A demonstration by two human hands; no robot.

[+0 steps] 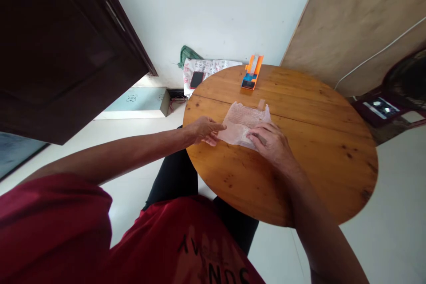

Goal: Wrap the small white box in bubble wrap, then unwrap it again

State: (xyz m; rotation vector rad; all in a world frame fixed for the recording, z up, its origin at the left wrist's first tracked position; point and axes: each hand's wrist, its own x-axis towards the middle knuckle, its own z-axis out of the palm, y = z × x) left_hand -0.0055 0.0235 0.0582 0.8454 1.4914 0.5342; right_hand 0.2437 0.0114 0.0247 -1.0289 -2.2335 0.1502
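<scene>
A sheet of pale, see-through bubble wrap (240, 117) lies on the round wooden table (319, 142), with a whitish folded part near its front edge. My left hand (205, 130) is at the sheet's left edge, fingers apart, its fingertips at or just over the corner. From the right, my right hand (271, 141) rests on the sheet with its fingers bent and pressed together on the wrap; what lies under the fingertips is hidden. A small brown strip (261, 104) shows at the sheet's back edge.
An orange and blue tape dispenser (252, 73) stands at the table's back edge. Behind the table's left side, a dark phone (196, 80) lies on a printed white sack (216, 67). A pale box (133, 102) is on the floor, left.
</scene>
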